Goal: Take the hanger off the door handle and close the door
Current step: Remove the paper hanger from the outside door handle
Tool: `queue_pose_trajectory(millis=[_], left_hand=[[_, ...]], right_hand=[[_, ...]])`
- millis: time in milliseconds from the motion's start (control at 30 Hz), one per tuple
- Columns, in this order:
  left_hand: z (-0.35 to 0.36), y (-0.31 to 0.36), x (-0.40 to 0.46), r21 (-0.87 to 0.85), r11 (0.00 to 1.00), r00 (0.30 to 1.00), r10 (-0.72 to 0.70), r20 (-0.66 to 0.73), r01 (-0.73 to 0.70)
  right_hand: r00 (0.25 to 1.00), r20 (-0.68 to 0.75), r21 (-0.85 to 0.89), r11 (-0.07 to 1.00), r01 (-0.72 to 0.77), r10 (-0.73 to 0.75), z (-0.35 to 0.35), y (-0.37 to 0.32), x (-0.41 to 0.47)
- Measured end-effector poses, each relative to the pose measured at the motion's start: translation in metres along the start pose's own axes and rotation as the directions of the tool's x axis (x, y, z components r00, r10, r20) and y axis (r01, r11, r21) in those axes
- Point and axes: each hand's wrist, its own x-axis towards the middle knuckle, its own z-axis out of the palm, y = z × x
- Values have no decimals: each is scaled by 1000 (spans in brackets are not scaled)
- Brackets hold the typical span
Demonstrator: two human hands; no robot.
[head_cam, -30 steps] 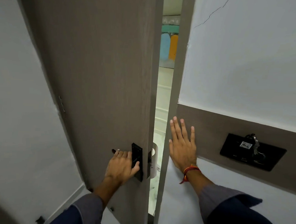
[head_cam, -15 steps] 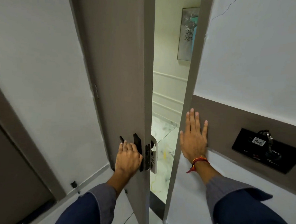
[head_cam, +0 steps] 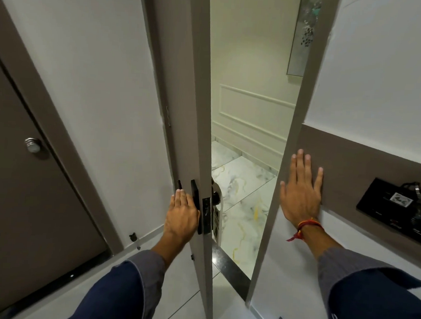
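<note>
The grey door (head_cam: 196,96) stands ajar, its edge turned toward me. My left hand (head_cam: 181,216) grips the black inside handle (head_cam: 194,195) beside the lock plate. A white door hanger (head_cam: 217,216) hangs on the outer handle, on the far side of the door edge, only partly visible. My right hand (head_cam: 301,192) lies flat, fingers spread, on the brown wall band just right of the door frame (head_cam: 285,164). A red thread is tied around that wrist.
A black card-holder panel (head_cam: 398,210) with keys sits on the wall at right. A second brown door with a round knob (head_cam: 33,145) is at left. Beyond the gap lies a marble-floored corridor (head_cam: 242,186) with a framed picture (head_cam: 303,34).
The door has swung further open toward me, widening the gap and showing more corridor. My left hand stays on the handle, and my right hand stays flat on the wall.
</note>
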Motion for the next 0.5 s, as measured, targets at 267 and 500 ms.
queue_pose_trajectory(millis=[267,500], left_hand=[[-2,-18,-10,11,1000,1000,-12,10,12],[-2,-17,-15,37,998,998,-58,4,57]], right_hand=[[999,48,108,994,-31,26,-3,-16,-3],[843,228,503,800,326,-487,3,-119,-15]])
